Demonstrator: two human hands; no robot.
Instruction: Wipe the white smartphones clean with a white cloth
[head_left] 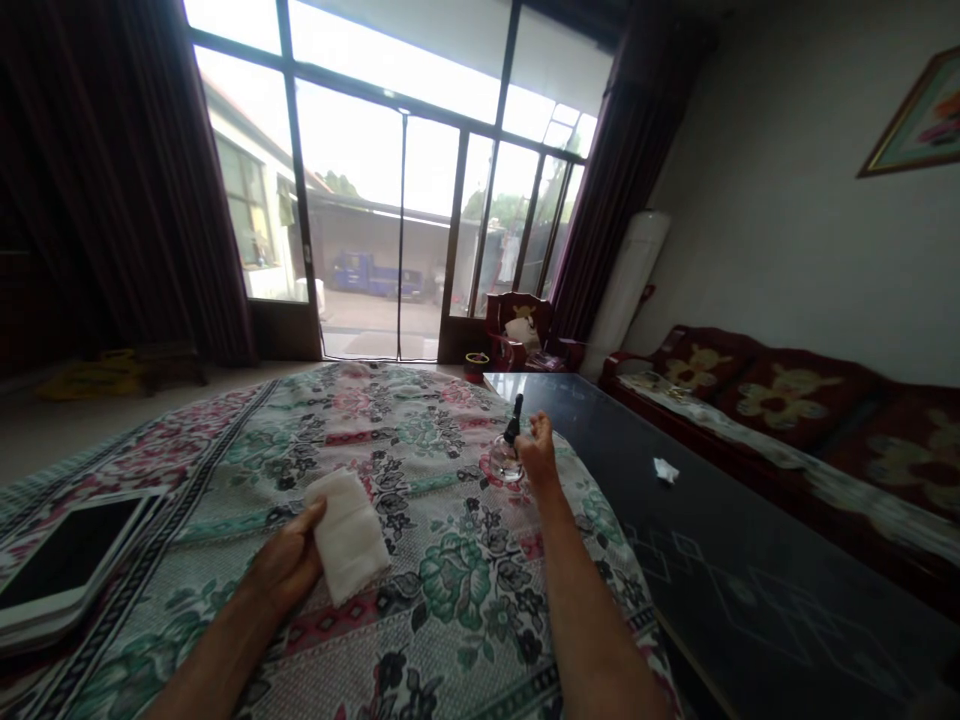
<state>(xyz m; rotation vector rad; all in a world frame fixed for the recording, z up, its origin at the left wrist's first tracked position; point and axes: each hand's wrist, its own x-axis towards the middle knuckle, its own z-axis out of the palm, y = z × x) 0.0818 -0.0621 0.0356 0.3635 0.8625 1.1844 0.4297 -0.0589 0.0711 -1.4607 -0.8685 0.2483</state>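
Observation:
My left hand (289, 555) is closed on the edge of a folded white tissue (349, 540), thumb on top, just over the flowered tablecloth (454, 580). Farther out, my right hand (536, 450) is right beside a small clear glass bottle (507, 462) with a long black top (514, 420). Its fingers point up and stand apart, not wrapped around the bottle. The thumb side is close to the bottle's neck; whether it touches cannot be made out. The bottle stands on the cloth, and its black top leans slightly right.
A tablet (71, 550) lies on a white stack at the left. Alongside the cloth on the right runs a dark glossy table (705, 540) bearing a crumpled white tissue (665, 470). Beyond it are a wooden sofa (787, 390), an armchair (525, 330) and glass doors (360, 200).

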